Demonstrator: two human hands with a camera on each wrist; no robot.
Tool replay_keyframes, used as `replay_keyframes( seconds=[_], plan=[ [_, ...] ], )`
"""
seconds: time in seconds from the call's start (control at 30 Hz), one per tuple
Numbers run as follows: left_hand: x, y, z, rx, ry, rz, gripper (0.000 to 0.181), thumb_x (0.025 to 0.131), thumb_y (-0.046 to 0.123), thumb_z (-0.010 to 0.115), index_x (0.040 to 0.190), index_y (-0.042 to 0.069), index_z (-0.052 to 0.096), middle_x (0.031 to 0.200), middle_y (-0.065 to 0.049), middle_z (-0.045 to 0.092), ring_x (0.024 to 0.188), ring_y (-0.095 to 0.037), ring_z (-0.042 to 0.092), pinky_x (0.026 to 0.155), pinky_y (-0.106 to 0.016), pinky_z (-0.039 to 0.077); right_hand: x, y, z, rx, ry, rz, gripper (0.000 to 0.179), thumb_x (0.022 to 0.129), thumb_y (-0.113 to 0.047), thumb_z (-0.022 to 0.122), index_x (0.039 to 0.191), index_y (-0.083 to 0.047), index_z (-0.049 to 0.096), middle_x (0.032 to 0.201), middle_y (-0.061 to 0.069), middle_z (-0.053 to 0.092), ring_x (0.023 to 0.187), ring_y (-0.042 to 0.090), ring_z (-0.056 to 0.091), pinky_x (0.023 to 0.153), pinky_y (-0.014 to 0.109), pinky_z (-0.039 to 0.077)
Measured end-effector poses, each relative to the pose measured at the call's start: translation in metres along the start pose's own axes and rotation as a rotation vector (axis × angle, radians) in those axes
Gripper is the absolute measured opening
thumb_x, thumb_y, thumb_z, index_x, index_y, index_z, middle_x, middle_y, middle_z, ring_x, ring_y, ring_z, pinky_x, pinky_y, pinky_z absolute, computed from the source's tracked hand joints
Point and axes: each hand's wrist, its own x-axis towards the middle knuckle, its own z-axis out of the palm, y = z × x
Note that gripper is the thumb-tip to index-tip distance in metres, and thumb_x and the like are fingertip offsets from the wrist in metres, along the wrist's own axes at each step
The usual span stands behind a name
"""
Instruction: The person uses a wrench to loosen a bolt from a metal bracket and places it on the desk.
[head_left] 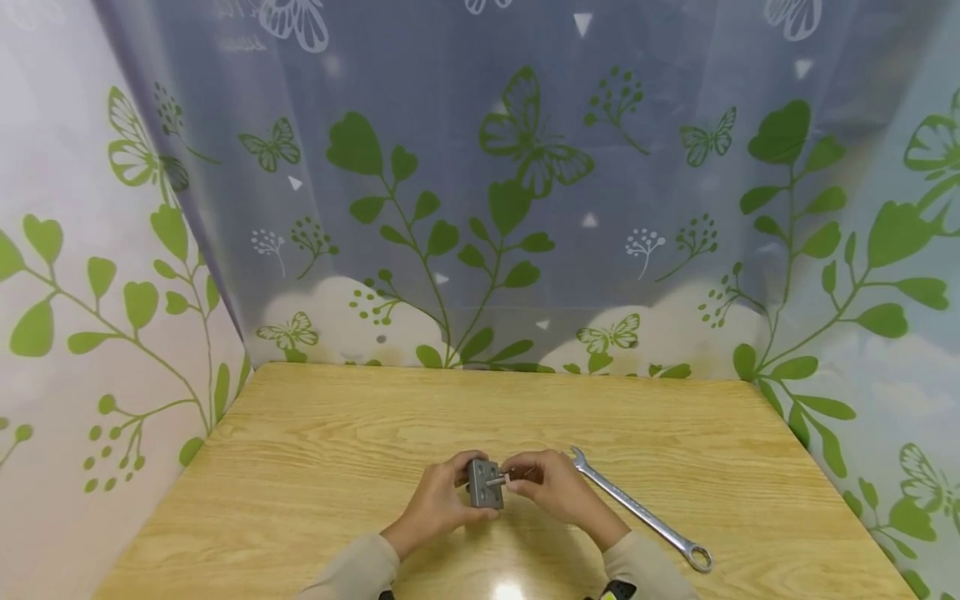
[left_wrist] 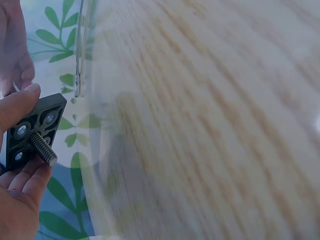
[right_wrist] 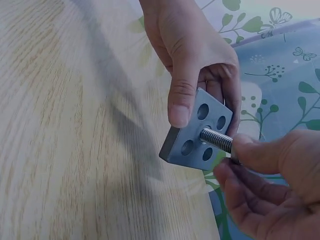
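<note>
Left hand (head_left: 438, 502) grips square four-hole plate (right_wrist: 194, 134) between thumb and bent fingers, above wooden table (head_left: 360, 421). Right hand (head_left: 561, 492), fingers curled, pinches end of threaded rod (right_wrist: 217, 139) at plate's centre. Combination wrench (head_left: 641, 509) lies alongside. Curtain (head_left: 420, 58) lettering unreadable.

Posture of the two arms about the grey plate (head_left: 483, 498). From my remote station I see both sleeved arms extend from the near side of the plate, the left forearm (head_left: 356, 571) to its left and the right forearm (head_left: 648, 567) to its right, converging upon it. The wrists lie well apart, each nearer the body than the plate. My left hand (head_left: 442, 500) grips the plate, its thumb (right_wrist: 182, 100) laid against one face and its fingers behind. My right hand (head_left: 553, 486), just right of the plate, pinches the threaded rod (right_wrist: 216, 139) between thumb and curled fingers.
</note>
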Motion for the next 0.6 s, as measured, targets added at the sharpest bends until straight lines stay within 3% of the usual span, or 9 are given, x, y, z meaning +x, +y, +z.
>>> replay_keyframes(
  seconds=[0.17, 0.43, 0.6],
  plan=[
    [0.0011, -0.0006, -0.0002, -0.017, -0.006, -0.002, 0.069, 0.069, 0.017, 0.087, 0.125, -0.003, 0.053, 0.119, -0.023, 0.063, 0.105, -0.034, 0.065, 0.087, -0.026, 0.056, -0.0015, -0.0008, -0.0001, 0.018, 0.018, -0.022, 0.023, 0.087, 0.003, 0.065, 0.107, -0.007, 0.072, 0.109, 0.009, 0.068, 0.092, 0.022, 0.065, 0.075, 0.026, 0.058],
    [0.0016, -0.001, 0.0017, -0.03, -0.011, -0.007, 0.07, 0.069, 0.016, 0.087, 0.126, -0.004, 0.053, 0.119, -0.023, 0.063, 0.105, -0.034, 0.065, 0.087, -0.029, 0.057, -0.0025, 0.0006, 0.001, 0.022, 0.025, -0.035, 0.025, 0.085, 0.005, 0.066, 0.107, -0.007, 0.071, 0.108, 0.008, 0.067, 0.094, 0.023, 0.065, 0.08, 0.027, 0.058],
    [0.0026, -0.0008, 0.004, -0.03, -0.015, 0.003, 0.07, 0.068, 0.014, 0.088, 0.125, -0.005, 0.053, 0.119, -0.022, 0.063, 0.104, -0.034, 0.066, 0.088, -0.028, 0.056, -0.0036, 0.0028, -0.001, -0.026, 0.014, -0.033, 0.028, 0.09, -0.015, 0.067, 0.115, -0.002, 0.066, 0.107, 0.011, 0.069, 0.092, 0.023, 0.067, 0.078, 0.028, 0.059]
  ],
)
